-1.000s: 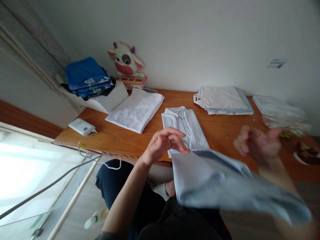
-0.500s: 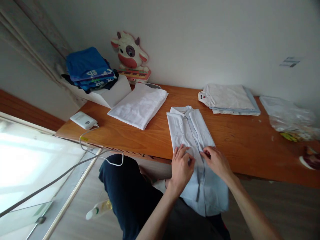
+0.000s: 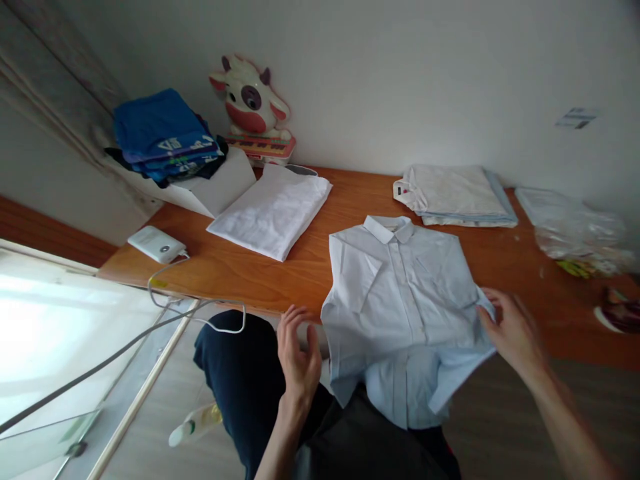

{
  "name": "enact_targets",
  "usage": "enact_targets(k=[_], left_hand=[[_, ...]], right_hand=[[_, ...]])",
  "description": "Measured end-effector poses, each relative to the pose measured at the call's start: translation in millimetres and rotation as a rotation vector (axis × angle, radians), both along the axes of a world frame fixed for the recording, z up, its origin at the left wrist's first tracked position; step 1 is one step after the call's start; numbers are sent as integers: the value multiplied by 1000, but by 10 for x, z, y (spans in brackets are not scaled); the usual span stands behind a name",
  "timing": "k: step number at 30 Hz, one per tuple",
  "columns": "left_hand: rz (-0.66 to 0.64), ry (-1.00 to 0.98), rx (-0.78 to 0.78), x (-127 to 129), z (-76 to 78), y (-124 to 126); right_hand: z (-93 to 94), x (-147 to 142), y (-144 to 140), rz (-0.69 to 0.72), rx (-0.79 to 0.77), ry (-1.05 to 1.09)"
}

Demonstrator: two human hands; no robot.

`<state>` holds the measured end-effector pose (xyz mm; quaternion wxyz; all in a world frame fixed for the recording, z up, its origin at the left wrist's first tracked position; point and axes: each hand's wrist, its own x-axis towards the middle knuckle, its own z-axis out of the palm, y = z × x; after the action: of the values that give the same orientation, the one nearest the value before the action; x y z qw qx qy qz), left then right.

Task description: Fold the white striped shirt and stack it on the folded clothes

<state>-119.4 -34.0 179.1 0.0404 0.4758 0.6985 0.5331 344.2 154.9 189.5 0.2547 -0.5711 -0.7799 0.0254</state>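
- Wooden tabletop (image 3: 280,280) runs along a plain white wall; a window glows on the left
- a white box (image 3: 220,193) at the back left has a stack of blue clothes (image 3: 160,137) on top; what is inside the box cannot be seen
- a cow toy (image 3: 250,103) stands by the wall; a folded white cloth (image 3: 273,210) lies in front of it
- a clear bag (image 3: 575,230) sits at the far right; its contents are too blurry to tell
- a light blue shirt (image 3: 400,293) lies spread at the near edge, its bottom hanging off
- half a second ago the shirt was folded narrow with both hands pressing on it; now it is opened wide
- the left hand (image 3: 299,350) is open and off the shirt; the right hand (image 3: 515,333) touches the shirt's right edge, fingers loose.
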Motion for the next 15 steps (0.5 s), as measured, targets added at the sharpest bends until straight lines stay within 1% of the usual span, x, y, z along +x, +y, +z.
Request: enact_targets(k=[2,4,5,6,7,9,12,15], left_hand=[[-197,16,-22,257,126,68],[-386,83,-117,524,223,201],[-437,121,-167,630,248,278],[-457,156,-209,709,256,354],[-447,183,-240,759,247,423],[-385,222,-278,788,192,530],[-329,259,-308,745,80,603],[-322,254,-299,712,-8,622]], right_hand=[[93,-424,-80,122,-16,8],[122,-796,-106,255,-52,-22],[104,-923,-95,300,-64,-51],[65,-1001,-69,322,-68,-80],[10,-1030,-31,326,-68,-103],[-121,-966,64,307,-69,-127],[-283,-728,190,265,-81,-81],[-353,-536,255,206,-64,-19]])
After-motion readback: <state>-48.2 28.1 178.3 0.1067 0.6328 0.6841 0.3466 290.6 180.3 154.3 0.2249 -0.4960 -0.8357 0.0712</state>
